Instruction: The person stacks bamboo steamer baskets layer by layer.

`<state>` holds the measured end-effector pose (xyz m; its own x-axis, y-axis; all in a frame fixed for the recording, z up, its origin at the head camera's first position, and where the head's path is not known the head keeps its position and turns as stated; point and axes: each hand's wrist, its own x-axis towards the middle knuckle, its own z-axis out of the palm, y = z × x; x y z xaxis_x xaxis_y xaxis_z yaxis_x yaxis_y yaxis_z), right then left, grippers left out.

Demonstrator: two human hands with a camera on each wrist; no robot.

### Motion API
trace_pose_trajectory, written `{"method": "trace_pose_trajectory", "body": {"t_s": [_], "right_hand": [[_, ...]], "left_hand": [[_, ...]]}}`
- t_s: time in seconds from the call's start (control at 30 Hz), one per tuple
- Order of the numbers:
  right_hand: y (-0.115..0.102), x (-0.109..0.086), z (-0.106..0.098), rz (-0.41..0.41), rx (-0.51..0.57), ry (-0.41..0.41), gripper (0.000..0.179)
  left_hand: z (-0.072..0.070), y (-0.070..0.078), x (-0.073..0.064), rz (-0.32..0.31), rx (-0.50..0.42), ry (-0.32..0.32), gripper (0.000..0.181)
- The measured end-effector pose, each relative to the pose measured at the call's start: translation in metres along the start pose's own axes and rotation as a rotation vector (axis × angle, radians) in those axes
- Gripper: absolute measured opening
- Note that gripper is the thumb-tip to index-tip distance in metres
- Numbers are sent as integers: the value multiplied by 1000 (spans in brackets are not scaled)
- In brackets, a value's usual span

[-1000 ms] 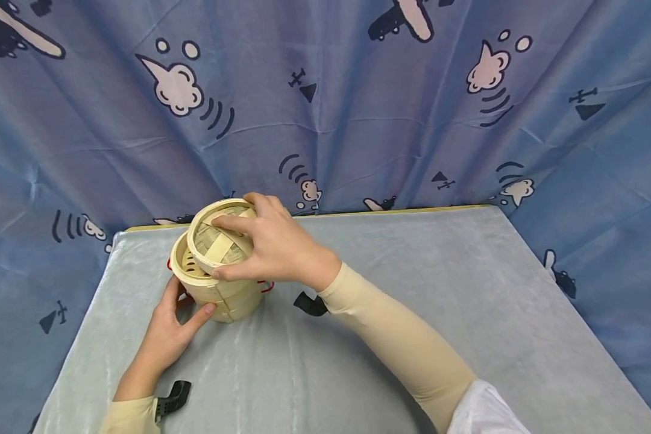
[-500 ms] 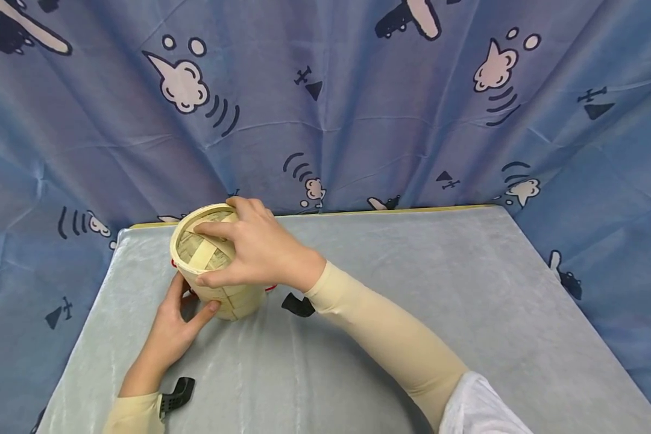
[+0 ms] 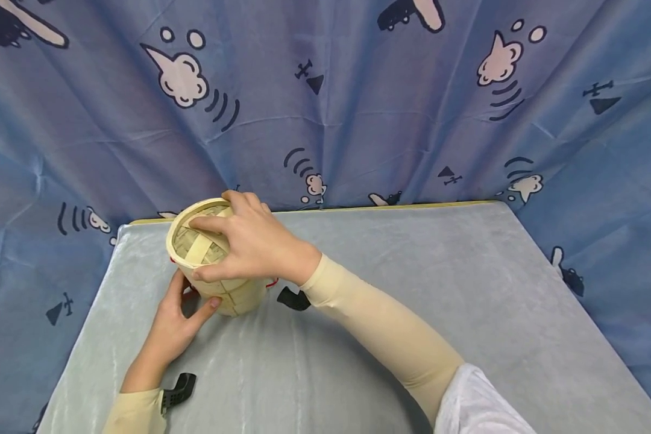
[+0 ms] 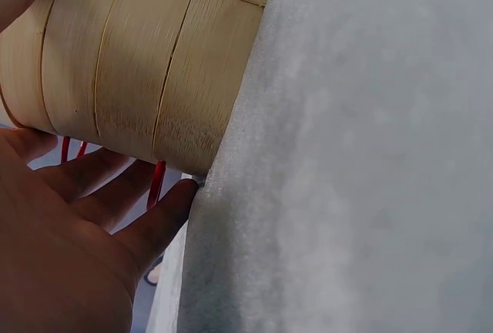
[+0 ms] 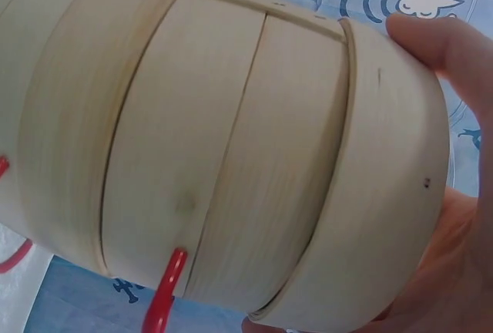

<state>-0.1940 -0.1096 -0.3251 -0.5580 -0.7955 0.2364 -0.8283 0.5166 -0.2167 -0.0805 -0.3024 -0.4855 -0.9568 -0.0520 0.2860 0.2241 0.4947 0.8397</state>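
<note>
A stack of round bamboo steamer baskets (image 3: 245, 298) stands at the table's back left, its woven lid (image 3: 199, 248) on top. My right hand (image 3: 263, 241) grips the lid from the right, thumb at the near rim and other fingers spread over the top to the far side. In the right wrist view the lid (image 5: 389, 163) sits flush against the basket (image 5: 223, 140). My left hand (image 3: 168, 325) holds the lower stack, thumb in front and fingers behind. Those fingers show in the left wrist view beside red loops (image 4: 156, 183) on the basket wall (image 4: 115, 63).
A grey cloth covers the table (image 3: 390, 313). The stack stands close to its back left corner. Behind hangs a blue curtain (image 3: 358, 132) with cloud and plane prints. A black wrist mount (image 3: 179, 390) sticks out by the left wrist, another (image 3: 294, 298) by the right.
The lid, earlier tilted and off to the right with the basket's slotted inside showing, has moved left and down onto the stack with my right hand. My left hand has kept its hold.
</note>
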Motion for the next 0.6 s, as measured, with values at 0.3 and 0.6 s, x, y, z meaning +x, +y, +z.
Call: {"method": "trace_pose_trajectory", "body": {"t_s": [0.3, 0.6], "right_hand": [[1, 6, 1, -29, 19, -13, 78], [3, 10, 3, 6, 36, -38, 82]], "left_hand": [[-1, -1, 0, -7, 11, -3, 86], [-1, 13, 0, 4, 21, 13, 85]]}}
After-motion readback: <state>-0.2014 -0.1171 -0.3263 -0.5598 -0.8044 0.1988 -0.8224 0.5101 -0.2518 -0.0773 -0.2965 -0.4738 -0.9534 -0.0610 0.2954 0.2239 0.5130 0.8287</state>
